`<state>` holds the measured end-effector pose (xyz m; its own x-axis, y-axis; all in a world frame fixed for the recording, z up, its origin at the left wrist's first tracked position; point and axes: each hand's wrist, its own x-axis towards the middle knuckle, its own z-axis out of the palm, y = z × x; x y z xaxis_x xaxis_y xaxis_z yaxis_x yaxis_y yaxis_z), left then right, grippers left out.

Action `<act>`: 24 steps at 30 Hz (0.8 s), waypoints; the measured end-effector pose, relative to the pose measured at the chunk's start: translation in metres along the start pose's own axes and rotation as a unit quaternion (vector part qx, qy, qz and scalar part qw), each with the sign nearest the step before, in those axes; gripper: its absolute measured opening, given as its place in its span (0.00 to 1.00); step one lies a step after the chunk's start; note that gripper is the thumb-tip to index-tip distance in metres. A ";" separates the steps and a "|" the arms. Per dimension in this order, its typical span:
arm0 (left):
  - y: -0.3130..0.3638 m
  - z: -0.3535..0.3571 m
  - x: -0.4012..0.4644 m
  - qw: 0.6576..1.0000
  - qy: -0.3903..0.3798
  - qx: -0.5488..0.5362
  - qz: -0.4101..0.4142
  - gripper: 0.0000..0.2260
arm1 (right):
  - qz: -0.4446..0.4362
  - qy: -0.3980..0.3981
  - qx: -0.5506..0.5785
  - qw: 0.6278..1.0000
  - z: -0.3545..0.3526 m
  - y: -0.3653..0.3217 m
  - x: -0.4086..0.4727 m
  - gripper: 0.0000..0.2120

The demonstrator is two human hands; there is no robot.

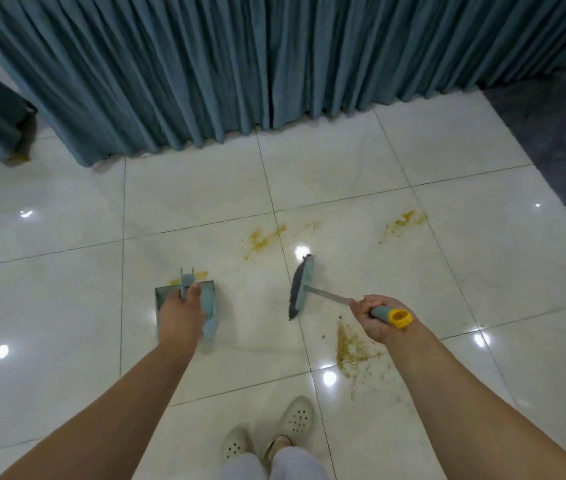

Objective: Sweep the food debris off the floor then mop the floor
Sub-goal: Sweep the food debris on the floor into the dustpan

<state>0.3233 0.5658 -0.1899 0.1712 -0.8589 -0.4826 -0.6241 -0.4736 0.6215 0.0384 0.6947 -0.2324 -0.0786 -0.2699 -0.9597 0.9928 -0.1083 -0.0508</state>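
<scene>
1. Head view, item one: food debris, yellow-orange, in several patches on the floor [66,296]. The densest pile [352,346] lies just below the right hand, with crumbs scattered toward the feet. A smear [262,239] sits near the tile joint ahead of the broom head; another smear [404,221] lies further right; a small patch [189,277] shows just beyond the dustpan's far edge.
2. Broom [300,287]: short, teal head with dark bristles, metal shaft, teal grip ending in a yellow ring. Head lies between the central smear and the dense pile, bristles facing left.
3. Right hand [373,318]: fingers wrapped round the broom's grip, just ahead of the yellow ring.
4. Dustpan [210,306]: teal, standing on the floor left of the broom and apart from it. Contents cannot be made out; the hand covers most of it.
5. Left hand [181,315]: clasped round the dustpan's upright handle, thumb along the post.
6. Feet: pale perforated clogs [295,419], light trousers, at the lower edge.
7. Surface: glossy cream tiles with dark grout lines and bright lamp reflections.
8. Room: pleated teal curtain [240,64] reaching the floor along the far side; dark marbled flooring [551,133] at right.
</scene>
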 end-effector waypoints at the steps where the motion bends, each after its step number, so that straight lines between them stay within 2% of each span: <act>1: 0.005 0.007 -0.003 1.000 -0.008 0.002 0.008 0.19 | -0.006 0.000 0.016 1.000 -0.010 -0.012 -0.003 0.16; 3: 0.016 0.021 -0.007 0.999 -0.022 0.002 0.024 0.20 | -0.021 -0.002 0.042 0.999 -0.032 -0.036 -0.007 0.10; 5: 0.026 0.034 -0.013 0.999 -0.028 0.007 0.037 0.19 | -0.025 -0.011 0.069 0.997 -0.052 -0.054 -0.012 0.09; 8: 0.041 0.050 -0.023 0.998 -0.037 0.019 0.056 0.20 | -0.042 0.000 0.106 0.994 -0.072 -0.069 -0.026 0.19; 10: 0.047 0.058 -0.029 0.997 -0.042 0.021 0.069 0.20 | -0.069 0.006 0.122 0.990 -0.075 -0.071 -0.040 0.22; 17: 0.057 0.062 -0.045 0.994 -0.051 0.022 0.091 0.20 | -0.096 0.010 0.097 0.991 -0.064 -0.060 -0.065 0.22; 24: 0.051 0.049 -0.033 0.995 -0.037 0.018 0.088 0.17 | -0.051 0.000 0.124 0.991 -0.047 -0.025 -0.055 0.22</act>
<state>0.2490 0.5794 -0.1726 0.0011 -0.9105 -0.4135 -0.6666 -0.3090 0.6784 0.0226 0.7572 -0.1911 -0.1782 -0.2454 -0.9529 0.9271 -0.3663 -0.0791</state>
